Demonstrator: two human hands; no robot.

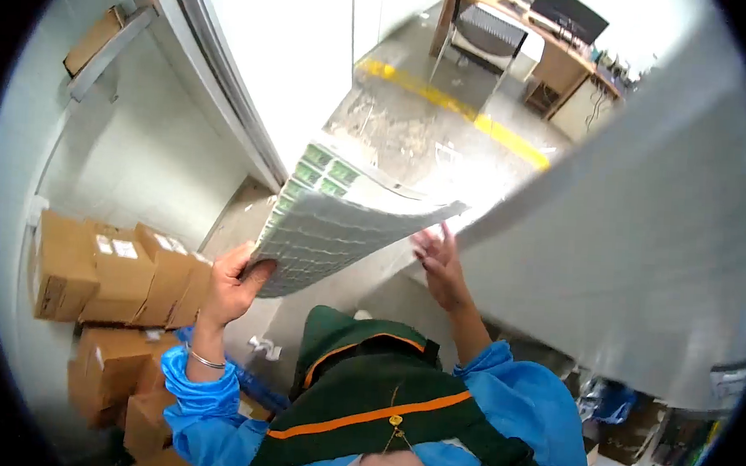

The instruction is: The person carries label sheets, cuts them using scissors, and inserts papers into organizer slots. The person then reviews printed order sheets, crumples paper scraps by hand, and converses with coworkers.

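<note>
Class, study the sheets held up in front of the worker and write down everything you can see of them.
The sheets look thin and slightly bendy, like card or plastic. The nearer face is dull grey, crossed by wavy lines in a rough grid; behind it shows a paler layer with rows of green rectangles. They are held tilted in mid-air above the floor, curving towards the right end. The left hand grips the left edge. The right hand is open by the right end; contact is unclear.

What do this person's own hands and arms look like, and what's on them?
The left hand and right hand are bare, without gloves. A silver-coloured bangle circles the left forearm near the wrist. Both sleeves are bright blue, slightly shiny and bunched up.
</note>
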